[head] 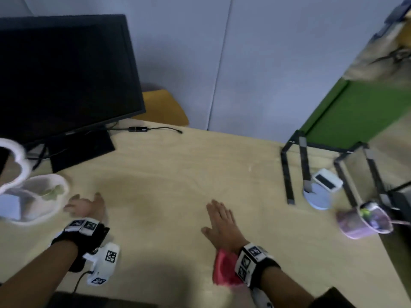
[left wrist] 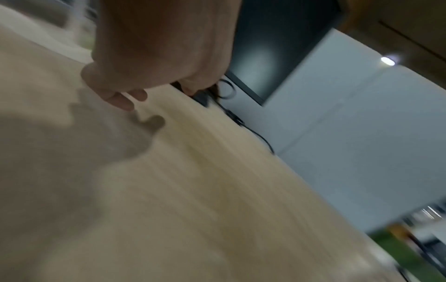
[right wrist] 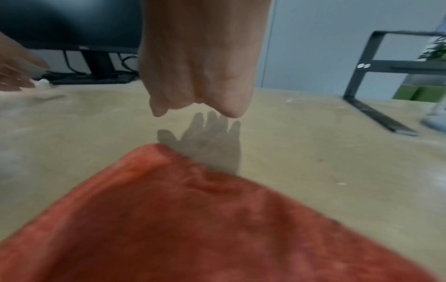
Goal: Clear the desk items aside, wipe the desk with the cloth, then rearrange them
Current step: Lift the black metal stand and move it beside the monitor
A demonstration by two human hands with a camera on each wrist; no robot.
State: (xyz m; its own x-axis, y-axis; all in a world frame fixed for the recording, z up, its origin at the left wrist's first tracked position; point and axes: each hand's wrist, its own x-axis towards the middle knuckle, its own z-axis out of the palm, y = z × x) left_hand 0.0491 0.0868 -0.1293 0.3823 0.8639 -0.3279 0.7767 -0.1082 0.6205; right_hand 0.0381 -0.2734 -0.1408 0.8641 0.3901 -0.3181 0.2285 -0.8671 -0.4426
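Observation:
A red cloth [head: 223, 271] lies on the wooden desk [head: 173, 174] near its front edge, under my right wrist; it fills the lower half of the right wrist view [right wrist: 193, 219]. My right hand [head: 219, 218] hovers flat above the desk just beyond the cloth, fingers straight, holding nothing [right wrist: 200, 112]. My left hand [head: 83, 204] is at the left, fingers loosely spread, empty, next to a white bowl-like dish [head: 37, 196]. In the left wrist view the left hand's fingertips [left wrist: 120, 101] hang just over the desk.
A black monitor [head: 64, 70] stands at the back left with cables. A black metal stand [head: 295, 165], a small white device [head: 327, 180] on a pale blue disc, and a purple cup [head: 364, 221] sit at the right. A green panel [head: 355, 112] rises behind.

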